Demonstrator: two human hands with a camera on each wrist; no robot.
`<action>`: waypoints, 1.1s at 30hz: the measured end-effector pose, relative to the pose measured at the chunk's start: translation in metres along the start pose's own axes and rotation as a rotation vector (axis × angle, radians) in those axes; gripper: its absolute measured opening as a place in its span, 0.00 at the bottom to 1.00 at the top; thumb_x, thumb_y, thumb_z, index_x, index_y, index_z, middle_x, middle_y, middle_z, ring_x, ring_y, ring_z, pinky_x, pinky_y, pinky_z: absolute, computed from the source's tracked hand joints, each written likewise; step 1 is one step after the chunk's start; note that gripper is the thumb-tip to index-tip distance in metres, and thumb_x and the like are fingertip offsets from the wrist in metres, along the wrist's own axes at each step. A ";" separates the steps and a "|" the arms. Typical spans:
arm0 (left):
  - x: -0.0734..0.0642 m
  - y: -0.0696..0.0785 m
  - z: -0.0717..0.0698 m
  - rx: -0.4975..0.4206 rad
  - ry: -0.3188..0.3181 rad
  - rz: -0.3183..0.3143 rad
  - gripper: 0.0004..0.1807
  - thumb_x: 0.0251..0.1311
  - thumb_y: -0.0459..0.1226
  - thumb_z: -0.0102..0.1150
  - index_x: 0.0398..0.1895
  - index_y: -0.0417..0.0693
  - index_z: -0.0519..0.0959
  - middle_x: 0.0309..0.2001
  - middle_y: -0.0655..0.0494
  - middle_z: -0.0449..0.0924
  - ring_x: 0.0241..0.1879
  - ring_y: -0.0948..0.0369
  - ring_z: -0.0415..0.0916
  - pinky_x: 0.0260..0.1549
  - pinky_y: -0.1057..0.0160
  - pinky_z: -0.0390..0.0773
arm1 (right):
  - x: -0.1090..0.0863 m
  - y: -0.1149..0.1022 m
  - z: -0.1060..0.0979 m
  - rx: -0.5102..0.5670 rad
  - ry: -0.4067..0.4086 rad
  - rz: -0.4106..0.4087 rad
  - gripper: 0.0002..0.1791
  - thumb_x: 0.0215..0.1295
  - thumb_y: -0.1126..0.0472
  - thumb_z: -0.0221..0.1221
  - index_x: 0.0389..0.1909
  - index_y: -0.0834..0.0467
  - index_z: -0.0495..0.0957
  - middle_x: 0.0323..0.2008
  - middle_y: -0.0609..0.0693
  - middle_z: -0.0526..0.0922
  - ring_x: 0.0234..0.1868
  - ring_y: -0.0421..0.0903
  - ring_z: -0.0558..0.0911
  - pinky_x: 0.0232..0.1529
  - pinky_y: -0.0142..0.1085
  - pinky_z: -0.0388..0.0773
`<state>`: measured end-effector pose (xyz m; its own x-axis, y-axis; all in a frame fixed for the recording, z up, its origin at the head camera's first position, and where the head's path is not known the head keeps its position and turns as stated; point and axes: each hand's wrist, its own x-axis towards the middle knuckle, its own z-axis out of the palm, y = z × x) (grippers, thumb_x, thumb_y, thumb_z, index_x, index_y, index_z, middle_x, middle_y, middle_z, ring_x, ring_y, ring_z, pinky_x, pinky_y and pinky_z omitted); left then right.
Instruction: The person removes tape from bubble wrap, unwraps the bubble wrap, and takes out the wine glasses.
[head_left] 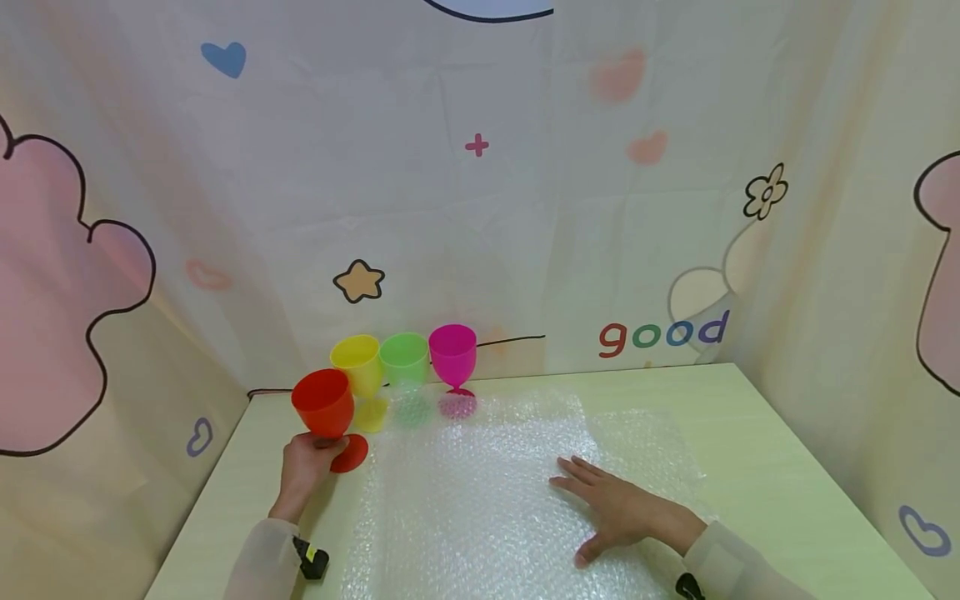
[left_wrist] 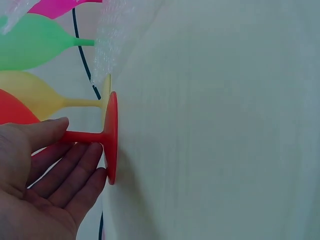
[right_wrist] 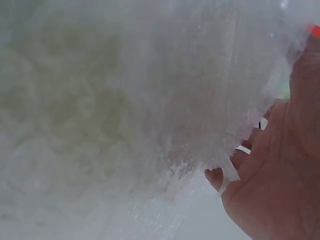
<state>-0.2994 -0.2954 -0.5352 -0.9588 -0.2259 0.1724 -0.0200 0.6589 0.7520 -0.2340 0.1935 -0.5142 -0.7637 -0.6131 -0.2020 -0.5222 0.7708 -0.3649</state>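
Note:
My left hand [head_left: 303,467] holds a red plastic goblet [head_left: 324,404] by its stem, thumb on one side and fingers on the other. In the left wrist view the fingertips lie close by the round foot [left_wrist: 112,145] of the goblet. My right hand [head_left: 618,508], fingers spread, is over a sheet of clear bubble wrap [head_left: 465,500]. The wrap fills most of the right wrist view, overlapping some of the fingers. Behind the red goblet stand a yellow goblet [head_left: 357,362], a green goblet [head_left: 405,358] and a magenta goblet [head_left: 453,354].
The bubble wrap's far edge overlaps the feet of the green and magenta goblets, which show through it. Everything stands on a pale table [head_left: 780,492]. A printed curtain [head_left: 525,250] hangs behind the table and along both sides.

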 end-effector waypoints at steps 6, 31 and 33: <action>-0.003 -0.001 -0.003 -0.009 -0.032 0.001 0.14 0.61 0.37 0.63 0.44 0.34 0.84 0.42 0.38 0.87 0.43 0.45 0.82 0.41 0.52 0.82 | 0.001 0.001 0.001 0.004 -0.001 -0.001 0.62 0.39 0.28 0.69 0.75 0.49 0.57 0.79 0.55 0.48 0.79 0.61 0.48 0.70 0.63 0.58; -0.055 0.032 -0.018 -0.024 -0.080 0.170 0.14 0.63 0.36 0.63 0.49 0.40 0.83 0.46 0.47 0.86 0.45 0.52 0.84 0.46 0.58 0.84 | 0.002 -0.006 -0.014 -0.001 0.049 -0.013 0.55 0.43 0.35 0.72 0.72 0.51 0.63 0.77 0.57 0.55 0.76 0.62 0.57 0.69 0.61 0.62; -0.058 0.042 -0.020 -0.018 -0.079 0.186 0.14 0.63 0.37 0.63 0.49 0.42 0.83 0.47 0.49 0.86 0.45 0.54 0.84 0.46 0.57 0.84 | 0.001 -0.007 -0.016 0.010 0.070 -0.008 0.54 0.44 0.36 0.72 0.72 0.51 0.63 0.77 0.57 0.55 0.76 0.62 0.57 0.69 0.61 0.62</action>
<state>-0.2392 -0.2689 -0.5015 -0.9646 -0.0442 0.2599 0.1640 0.6712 0.7229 -0.2369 0.1900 -0.4974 -0.7843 -0.6055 -0.1350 -0.5252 0.7639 -0.3750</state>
